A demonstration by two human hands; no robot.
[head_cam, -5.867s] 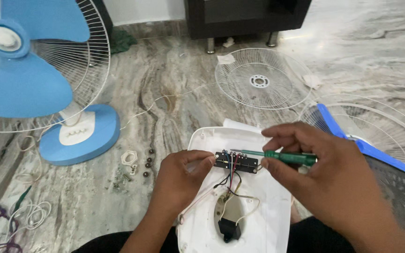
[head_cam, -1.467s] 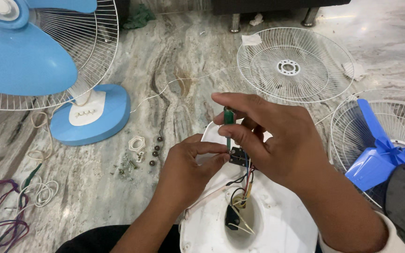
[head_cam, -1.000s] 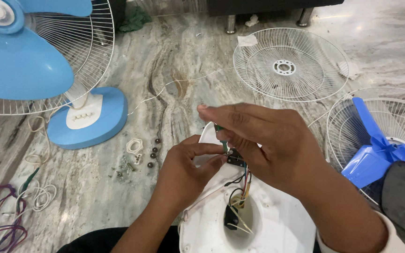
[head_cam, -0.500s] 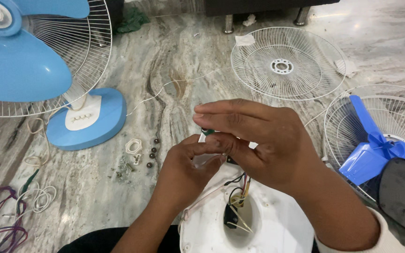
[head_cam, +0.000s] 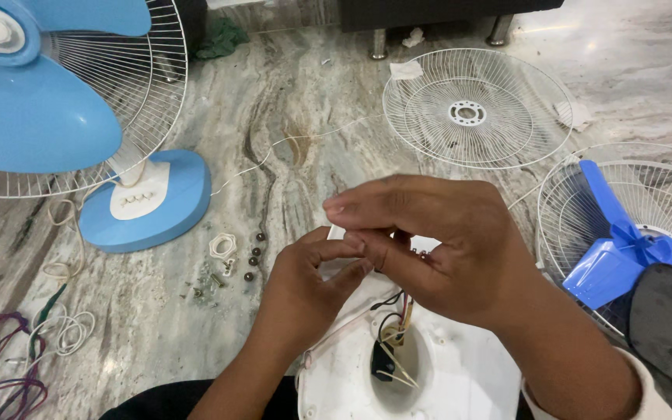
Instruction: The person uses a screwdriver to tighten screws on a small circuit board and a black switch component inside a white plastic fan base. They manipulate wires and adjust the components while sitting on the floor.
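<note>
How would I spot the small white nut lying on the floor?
Start at the blue fan base on the left. Just to its lower right on the marble floor lies the white nut, left of the left hand. It is a pale ring; the dark screws beside it are tiny.

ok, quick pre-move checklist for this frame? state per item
1. Both hands on the work: left hand and right hand meet fingertip to fingertip over the white fan base: ok.
2. Part pinched between them: hidden by fingers: cannot tell.
3. Screwdriver in right hand: not visible: cannot tell.
4. Wires run into the base opening, uncut: ok.
5. Loose screws and nuts lie scattered on the floor, uncontained: not ok.
</note>
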